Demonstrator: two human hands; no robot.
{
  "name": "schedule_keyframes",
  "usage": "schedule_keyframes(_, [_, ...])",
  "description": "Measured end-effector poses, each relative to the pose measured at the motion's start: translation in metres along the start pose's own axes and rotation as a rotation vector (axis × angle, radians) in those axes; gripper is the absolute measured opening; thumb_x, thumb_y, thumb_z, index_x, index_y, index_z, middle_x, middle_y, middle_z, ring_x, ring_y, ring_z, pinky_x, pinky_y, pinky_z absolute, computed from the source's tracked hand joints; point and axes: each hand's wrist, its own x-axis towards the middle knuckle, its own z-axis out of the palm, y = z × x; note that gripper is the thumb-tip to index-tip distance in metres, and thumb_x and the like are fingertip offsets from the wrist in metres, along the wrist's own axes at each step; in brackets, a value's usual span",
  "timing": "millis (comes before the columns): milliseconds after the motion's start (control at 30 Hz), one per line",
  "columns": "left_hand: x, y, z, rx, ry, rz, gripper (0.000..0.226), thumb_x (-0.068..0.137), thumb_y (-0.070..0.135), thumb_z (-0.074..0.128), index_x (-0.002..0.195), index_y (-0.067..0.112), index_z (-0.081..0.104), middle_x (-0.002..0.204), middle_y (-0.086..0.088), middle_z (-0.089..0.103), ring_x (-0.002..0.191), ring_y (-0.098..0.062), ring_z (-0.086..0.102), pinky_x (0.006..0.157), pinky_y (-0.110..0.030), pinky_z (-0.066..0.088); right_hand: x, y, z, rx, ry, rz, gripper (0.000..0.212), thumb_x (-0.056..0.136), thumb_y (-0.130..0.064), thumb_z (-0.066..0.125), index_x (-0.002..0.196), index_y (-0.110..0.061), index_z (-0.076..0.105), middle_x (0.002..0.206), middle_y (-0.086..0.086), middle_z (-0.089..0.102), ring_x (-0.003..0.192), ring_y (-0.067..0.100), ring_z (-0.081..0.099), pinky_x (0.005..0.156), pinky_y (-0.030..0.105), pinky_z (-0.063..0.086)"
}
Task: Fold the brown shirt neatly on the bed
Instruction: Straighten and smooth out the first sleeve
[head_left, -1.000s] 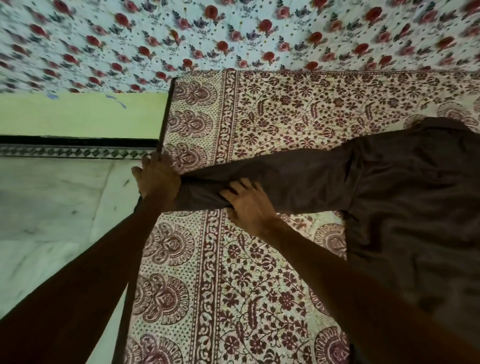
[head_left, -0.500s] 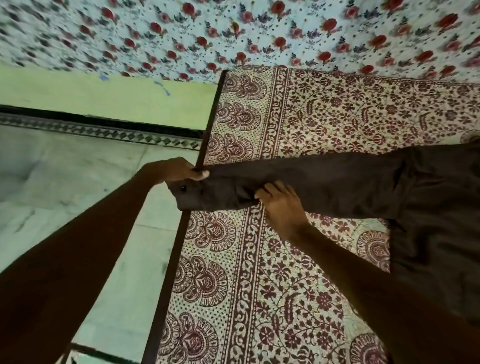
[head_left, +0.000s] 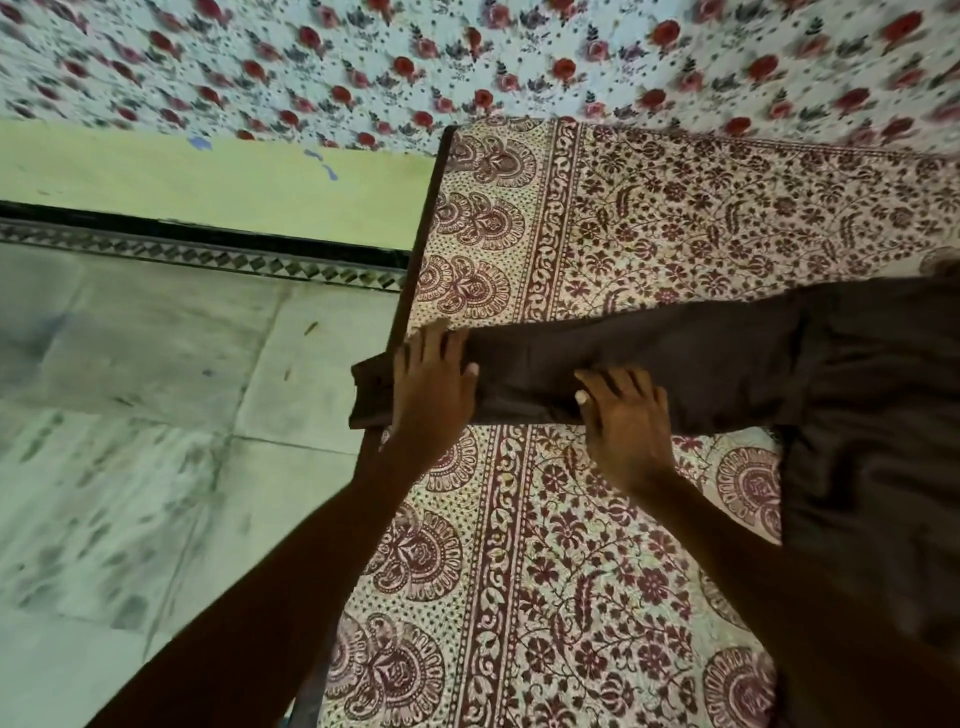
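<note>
The brown shirt (head_left: 872, 467) lies on the bed at the right, its body partly cut off by the frame. One long sleeve (head_left: 701, 364) stretches left across the patterned bedsheet (head_left: 519, 545), and its cuff (head_left: 371, 389) hangs just past the bed's left edge. My left hand (head_left: 434, 384) lies flat on the sleeve beside the cuff, fingers spread. My right hand (head_left: 628, 421) presses on the sleeve's near edge further right, fingers and thumb on top of the cloth.
The bed's dark wooden edge (head_left: 410, 291) runs down the left of the sheet. Beyond it is a pale marble floor (head_left: 130, 441) and a green wall (head_left: 208, 171). A white cloth with red flowers (head_left: 519, 62) covers the far side.
My left hand let go of the cuff it was pinching and now lies flat on the sleeve. The right hand stays on the sleeve's near edge. The view shifted right.
</note>
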Motion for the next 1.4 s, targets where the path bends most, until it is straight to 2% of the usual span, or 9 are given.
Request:
schedule_keyframes(167, [-0.022,0.001,0.039,0.005,-0.144,-0.017,0.073,0.091,0.062,0.029,0.153,0.025,0.017,0.162,-0.005,0.013,0.149,-0.029,0.008,0.12,-0.05,0.003,-0.017,0.06,-0.009,-0.121,-0.045,0.197,0.052,0.098,-0.044,0.028,0.144,-0.022,0.039,0.151,0.011,0.037,0.137,0.034,0.033,0.107,0.053,0.032])
schedule_keyframes(400, [-0.016,0.078,0.031,-0.124,0.013,-0.216,0.069,0.08,0.014,0.063,0.144,0.017,0.039,0.157,-0.013,0.025,0.145,-0.036,0.019,0.117,-0.057,0.014,-0.059,0.116,-0.023,-0.081,-0.104,0.295,0.061,0.098,-0.052,0.029,0.151,-0.024,0.026,0.159,0.012,0.023,0.145,0.031,0.023,0.115,0.052,0.026])
schedule_keyframes(533, [-0.001,0.155,0.054,-0.184,-0.135,0.156,0.062,0.09,0.048,0.042,0.148,0.028,0.032,0.161,-0.002,0.018,0.148,-0.03,0.014,0.117,-0.06,0.009,-0.064,0.138,-0.048,0.162,0.106,0.25,0.044,0.097,-0.027,0.039,0.138,-0.013,0.047,0.145,0.012,0.044,0.129,0.031,0.045,0.104,0.045,0.042])
schedule_keyframes(633, [0.013,0.179,0.08,-0.123,-0.287,0.086,0.073,0.09,0.071,0.021,0.153,0.035,0.01,0.163,0.005,-0.001,0.15,-0.023,-0.008,0.112,-0.062,-0.011,-0.059,0.164,-0.058,0.085,0.253,0.366,0.044,0.092,-0.021,0.042,0.134,-0.009,0.052,0.138,0.014,0.051,0.125,0.032,0.048,0.102,0.045,0.044])
schedule_keyframes(867, [0.027,0.171,0.088,-0.032,-0.203,-0.016,0.071,0.092,0.065,0.033,0.152,0.033,0.012,0.163,0.004,0.002,0.15,-0.023,-0.006,0.112,-0.066,-0.006,-0.065,0.202,-0.038,0.001,-0.184,0.375,0.075,0.09,-0.06,0.005,0.155,-0.021,0.007,0.162,0.007,-0.001,0.15,0.026,-0.001,0.12,0.043,0.005])
schedule_keyframes(967, [0.027,0.201,0.08,-0.159,-0.063,-0.21,0.063,0.087,0.037,0.057,0.144,0.02,0.037,0.159,-0.005,0.022,0.148,-0.03,0.011,0.114,-0.065,0.004,-0.063,0.2,-0.041,-0.006,-0.086,0.407,0.064,0.096,-0.052,0.015,0.151,-0.02,0.027,0.16,0.008,0.02,0.147,0.028,0.018,0.117,0.045,0.02])
schedule_keyframes(1100, [0.04,0.244,0.083,-0.107,-0.056,0.174,0.062,0.092,0.042,0.051,0.148,0.025,0.031,0.16,-0.002,0.019,0.148,-0.029,0.013,0.117,-0.056,0.01,-0.029,0.217,-0.058,-0.025,0.155,0.372,0.046,0.097,-0.035,0.03,0.13,-0.014,0.055,0.137,0.008,0.053,0.126,0.032,0.047,0.098,0.045,0.042])
schedule_keyframes(1200, [0.052,0.277,0.103,-0.067,-0.16,0.394,0.064,0.093,0.056,0.033,0.152,0.033,0.018,0.162,0.002,0.009,0.15,-0.026,0.004,0.118,-0.057,0.009,0.019,0.236,-0.061,0.002,0.06,0.265,0.052,0.101,-0.035,0.026,0.149,-0.015,0.033,0.158,0.006,0.026,0.147,0.027,0.018,0.116,0.045,0.022])
schedule_keyframes(1400, [0.055,0.28,0.13,0.022,-0.089,0.166,0.072,0.091,0.068,0.018,0.153,0.032,0.014,0.162,0.003,0.01,0.15,-0.024,0.002,0.119,-0.054,-0.002,0.058,0.271,-0.038,-0.028,-0.159,0.331,0.061,0.099,-0.057,0.013,0.154,-0.033,0.0,0.162,-0.004,-0.008,0.149,0.021,-0.012,0.119,0.049,-0.006])
